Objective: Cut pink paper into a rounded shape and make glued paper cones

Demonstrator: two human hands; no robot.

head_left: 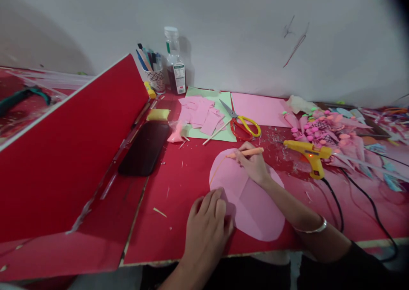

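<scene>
A pink paper heart [260, 209] lies flat on the red table, with a faint fold down its middle. In my right hand [254, 166] is an orange felt-tip pen [252, 152], pinched near its tip, which is at the upper left lobe. An orange line runs along the inside of that lobe's left edge. My left hand [209, 217] rests on the lower left edge of the heart, fingers bent and resting on it, holding nothing. Just beyond the heart are scissors [238, 119] with red and yellow handles.
Behind lie pink paper scraps [201, 113] on a green sheet [223, 134]. Left are a black phone [145, 149] and a leaning red board [79, 153]. A yellow glue gun [308, 151] with a cord and pink paper cones [332, 132] are on the right.
</scene>
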